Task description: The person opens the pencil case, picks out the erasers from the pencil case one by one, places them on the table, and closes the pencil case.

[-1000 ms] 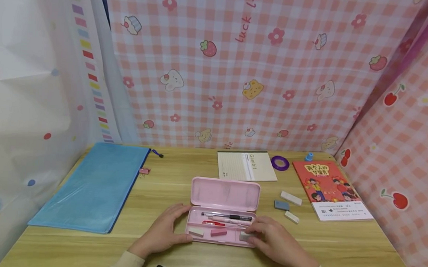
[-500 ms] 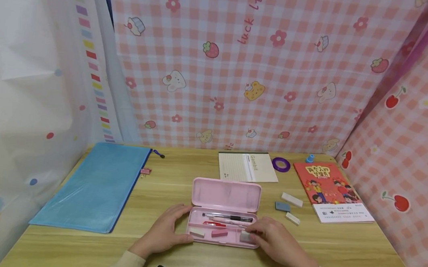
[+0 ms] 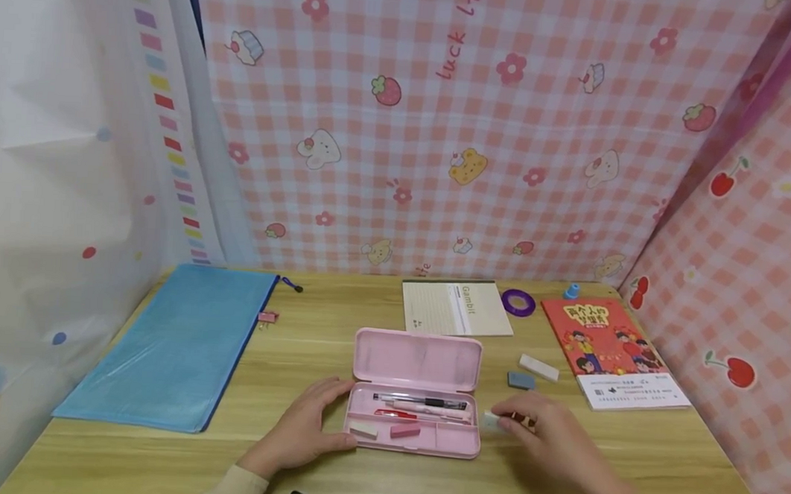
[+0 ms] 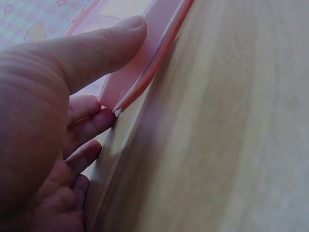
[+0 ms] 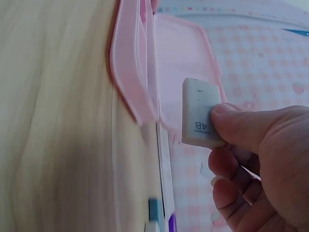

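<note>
The pink pencil case (image 3: 416, 361) lies with its lid raised. In its back tray are a black pen (image 3: 451, 404), a pale patterned pen and a red pen (image 3: 393, 414); the front tray has a white eraser (image 3: 363, 430) and a pink eraser (image 3: 404, 430). My left hand (image 3: 306, 421) holds the case's left end, thumb at the front corner and fingers behind. Just right of the case, my right hand (image 3: 549, 441) pinches a white eraser marked 4B (image 5: 200, 113) between thumb and fingers.
Behind the right hand lie a blue eraser (image 3: 521, 380) and a long white eraser (image 3: 539, 367). A notebook (image 3: 456, 308), purple tape roll (image 3: 518, 303) and red book (image 3: 605, 347) stand further back. A blue zip folder (image 3: 175, 347) covers the left side.
My right hand has lifted the 4B eraser out of the case's right front compartment and moved right with it. It now hides the small white eraser on the table. My left hand stays put.
</note>
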The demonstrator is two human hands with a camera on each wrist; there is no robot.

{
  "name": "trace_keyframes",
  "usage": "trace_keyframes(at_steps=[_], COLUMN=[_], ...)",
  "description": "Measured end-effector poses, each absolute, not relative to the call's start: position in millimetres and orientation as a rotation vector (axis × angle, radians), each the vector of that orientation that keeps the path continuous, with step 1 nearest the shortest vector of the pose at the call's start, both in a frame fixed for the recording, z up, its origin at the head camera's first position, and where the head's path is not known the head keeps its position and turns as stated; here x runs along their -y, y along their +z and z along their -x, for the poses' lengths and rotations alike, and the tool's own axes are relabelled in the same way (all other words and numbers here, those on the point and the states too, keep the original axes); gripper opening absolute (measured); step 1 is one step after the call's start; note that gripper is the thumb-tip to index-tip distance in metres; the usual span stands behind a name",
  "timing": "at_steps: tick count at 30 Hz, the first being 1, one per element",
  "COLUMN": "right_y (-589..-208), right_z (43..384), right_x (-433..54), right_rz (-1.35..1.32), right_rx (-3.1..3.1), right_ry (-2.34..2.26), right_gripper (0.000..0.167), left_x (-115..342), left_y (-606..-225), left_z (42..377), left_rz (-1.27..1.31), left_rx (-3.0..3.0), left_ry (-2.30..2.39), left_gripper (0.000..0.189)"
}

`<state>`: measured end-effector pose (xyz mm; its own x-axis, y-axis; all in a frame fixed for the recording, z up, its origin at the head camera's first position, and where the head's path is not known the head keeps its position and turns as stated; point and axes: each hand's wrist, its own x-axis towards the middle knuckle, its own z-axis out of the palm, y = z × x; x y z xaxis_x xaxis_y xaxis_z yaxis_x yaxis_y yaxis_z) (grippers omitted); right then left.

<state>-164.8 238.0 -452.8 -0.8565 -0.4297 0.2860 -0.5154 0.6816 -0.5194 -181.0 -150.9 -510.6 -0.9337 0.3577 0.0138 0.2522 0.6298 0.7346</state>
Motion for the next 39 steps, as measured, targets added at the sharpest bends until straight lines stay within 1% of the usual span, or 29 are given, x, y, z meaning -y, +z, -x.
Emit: trace_keyframes(at_steps=[7,13,27,39], right_y=[-461,-466,-472,-474], right_z=[168,171,179,177], right_x=[-264,-277,-279,-276], right_rz=[-0.713,-0.684,-0.589,-0.608], right_rx=[2.836,2.935,3.029,2.956], right_ry=[0.858,0.909,0.765,0.797], right_gripper=[0.015,0.012,0.018,0.016], left_x=[155,156,152,151], left_y=[-512,-513,-515,-516], left_z=[178,177,181,183], left_rz=[-0.486,-0.495,-0.517,-0.531], left_rx=[-2.74,-2.75,-2.741,-2.755], left_ry=[1.192,1.196,1.181,1.161], left_gripper=[0.09,0.09,0.09,0.09])
